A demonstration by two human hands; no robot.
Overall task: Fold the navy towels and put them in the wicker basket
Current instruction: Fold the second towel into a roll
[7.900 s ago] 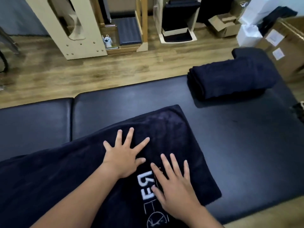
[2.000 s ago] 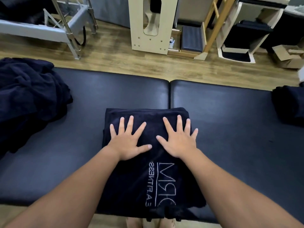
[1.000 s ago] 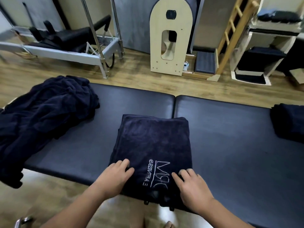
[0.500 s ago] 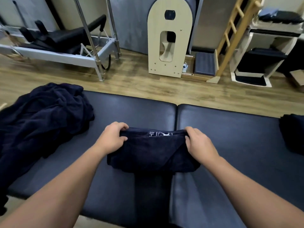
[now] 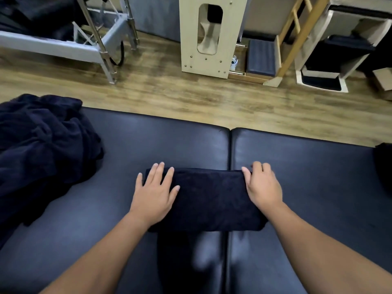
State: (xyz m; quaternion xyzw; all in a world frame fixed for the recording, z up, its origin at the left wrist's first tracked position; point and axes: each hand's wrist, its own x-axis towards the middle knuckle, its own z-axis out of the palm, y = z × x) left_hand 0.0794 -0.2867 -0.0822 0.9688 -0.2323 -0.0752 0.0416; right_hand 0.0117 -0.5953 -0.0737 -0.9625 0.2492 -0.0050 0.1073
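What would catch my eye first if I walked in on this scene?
Most likely the two bare hands, left hand and right hand, on the ends of a folded navy towel in the middle of the dark padded table. Next, the rumpled heap of navy towels at the table's left end.

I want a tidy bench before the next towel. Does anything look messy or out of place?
Only the heap of unfolded navy towels stands out: it lies crumpled at the left end of the padded bench, sagging over its edge. The folded towel under both hands looks neat and square.
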